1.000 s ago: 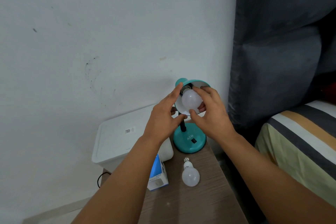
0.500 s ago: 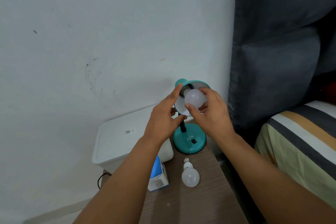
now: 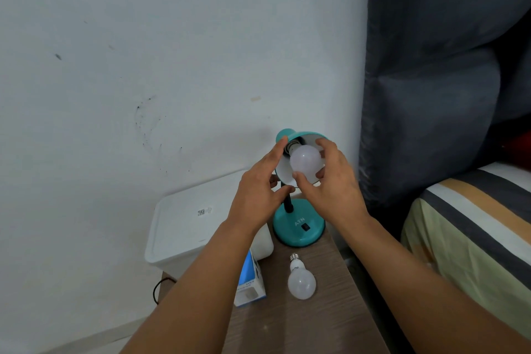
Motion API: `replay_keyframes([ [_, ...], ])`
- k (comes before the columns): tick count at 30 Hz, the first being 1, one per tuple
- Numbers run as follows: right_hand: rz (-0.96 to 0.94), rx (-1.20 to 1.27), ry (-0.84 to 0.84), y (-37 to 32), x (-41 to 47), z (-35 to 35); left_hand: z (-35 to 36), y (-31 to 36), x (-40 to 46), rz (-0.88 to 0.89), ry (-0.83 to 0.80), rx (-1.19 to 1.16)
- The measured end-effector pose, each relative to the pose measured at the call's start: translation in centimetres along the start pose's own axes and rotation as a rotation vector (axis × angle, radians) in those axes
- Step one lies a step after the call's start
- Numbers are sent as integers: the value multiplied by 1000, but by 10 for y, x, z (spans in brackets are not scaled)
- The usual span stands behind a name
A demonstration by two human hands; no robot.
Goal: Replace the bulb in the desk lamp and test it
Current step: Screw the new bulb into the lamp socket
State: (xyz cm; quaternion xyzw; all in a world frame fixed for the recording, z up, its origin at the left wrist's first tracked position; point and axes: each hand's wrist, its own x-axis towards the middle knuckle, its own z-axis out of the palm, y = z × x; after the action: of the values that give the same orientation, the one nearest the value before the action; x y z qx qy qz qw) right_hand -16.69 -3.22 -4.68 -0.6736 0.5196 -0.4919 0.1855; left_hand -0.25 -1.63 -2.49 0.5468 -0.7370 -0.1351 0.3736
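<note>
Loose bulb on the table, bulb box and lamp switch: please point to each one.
loose bulb (image 3: pixel 301 284), head view, on its white globe.
bulb box (image 3: pixel 250 282), head view, on its blue side.
lamp switch (image 3: pixel 306 227), head view, on the black rocker in the teal base.

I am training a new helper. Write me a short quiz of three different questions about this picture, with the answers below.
1. True or false: the right hand holds the bulb that sits in the lamp shade.
2. Multiple choice: where is the spare bulb? A) inside the white bin B) lying on the wooden table, in front of the lamp base C) on the bed
3. Fill in: the left hand steadies the ____ of the lamp.

Key:
1. True
2. B
3. Shade
</note>
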Motion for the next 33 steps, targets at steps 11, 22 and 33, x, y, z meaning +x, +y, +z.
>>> replay_keyframes([
  [11,-2,62,21,-3,1,5,-1,-1,-1,-11,1,-29],
  [22,18,40,1,1,-2,6,1,-4,-1,17,15,-5],
  [33,-46,39,23,-3,2,7,0,-3,0,19,18,-3],
])
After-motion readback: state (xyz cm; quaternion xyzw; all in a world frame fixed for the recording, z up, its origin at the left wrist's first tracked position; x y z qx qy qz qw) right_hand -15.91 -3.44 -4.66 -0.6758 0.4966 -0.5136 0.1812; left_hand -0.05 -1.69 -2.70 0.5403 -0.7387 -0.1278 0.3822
